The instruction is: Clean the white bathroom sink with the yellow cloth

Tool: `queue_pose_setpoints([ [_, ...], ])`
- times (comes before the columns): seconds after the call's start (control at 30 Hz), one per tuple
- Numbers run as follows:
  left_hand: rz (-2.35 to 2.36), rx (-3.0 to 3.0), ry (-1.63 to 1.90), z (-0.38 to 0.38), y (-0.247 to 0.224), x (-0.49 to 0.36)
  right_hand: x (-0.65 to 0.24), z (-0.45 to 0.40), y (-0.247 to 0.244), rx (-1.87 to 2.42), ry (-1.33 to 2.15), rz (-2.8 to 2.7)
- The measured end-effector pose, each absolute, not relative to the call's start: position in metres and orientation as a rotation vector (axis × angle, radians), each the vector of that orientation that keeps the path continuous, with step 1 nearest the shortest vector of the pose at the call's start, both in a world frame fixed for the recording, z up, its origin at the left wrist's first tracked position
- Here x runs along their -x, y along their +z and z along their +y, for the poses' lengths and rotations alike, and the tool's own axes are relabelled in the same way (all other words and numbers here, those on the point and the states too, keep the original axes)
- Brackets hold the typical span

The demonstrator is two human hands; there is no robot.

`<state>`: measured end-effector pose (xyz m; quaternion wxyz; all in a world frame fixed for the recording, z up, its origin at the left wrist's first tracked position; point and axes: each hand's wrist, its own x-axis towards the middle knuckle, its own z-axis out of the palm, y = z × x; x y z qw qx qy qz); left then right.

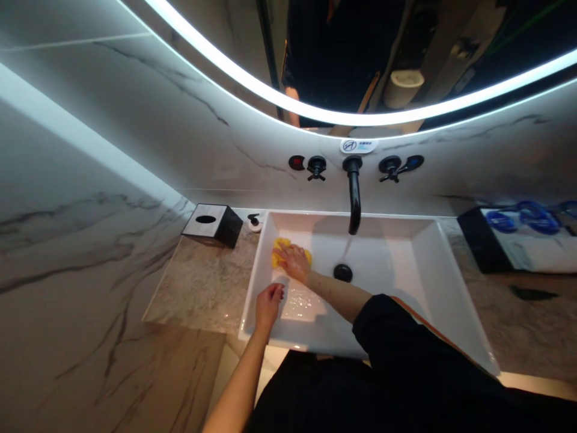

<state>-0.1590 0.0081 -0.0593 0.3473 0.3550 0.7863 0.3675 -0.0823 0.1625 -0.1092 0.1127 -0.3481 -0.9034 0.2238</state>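
The yellow cloth (283, 249) is largely hidden under the right hand (295, 263), which is pressed flat on it against the sink's (406, 252) left inner wall. The left hand (268, 302) is loosely curled at the sink's near-left corner; whether anything is held cannot be told. The sticker (358, 145) above the faucet (354, 195) is too small to be read.

Black tissue box (213, 224), wall faucet (354, 195), perhaps tray (478, 240).
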Motion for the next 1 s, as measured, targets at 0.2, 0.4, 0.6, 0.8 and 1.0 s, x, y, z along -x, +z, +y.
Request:
queue_pose_setpoints([
  [0.2, 2.078, -1.006, 0.969, 0.013, -0.053, 0.162, 0.043, 0.085, -0.120, 0.672, 0.827, -2.788],
  [0.4, 2.013, -1.037, 0.863, 0.018, -0.062, 0.162, -0.033, 0.083, -0.121, 0.399, 1.041, -2.903],
  [0.6, 2.012, -1.060, 0.827, 0.021, -0.063, 0.161, -0.152, 0.123, -0.119, 0.662, 1.041, -2.956],
  [0.8, 2.083, -1.059, 0.822, 0.021, -0.062, 0.161, -0.201, 0.194, -0.118, 1.119, 0.818, -2.767],
  [1.0, 2.162, -1.055, 0.784, 0.020, -0.065, 0.165, -0.129, 0.258, -0.119, 1.177, 0.745, -2.634],
])
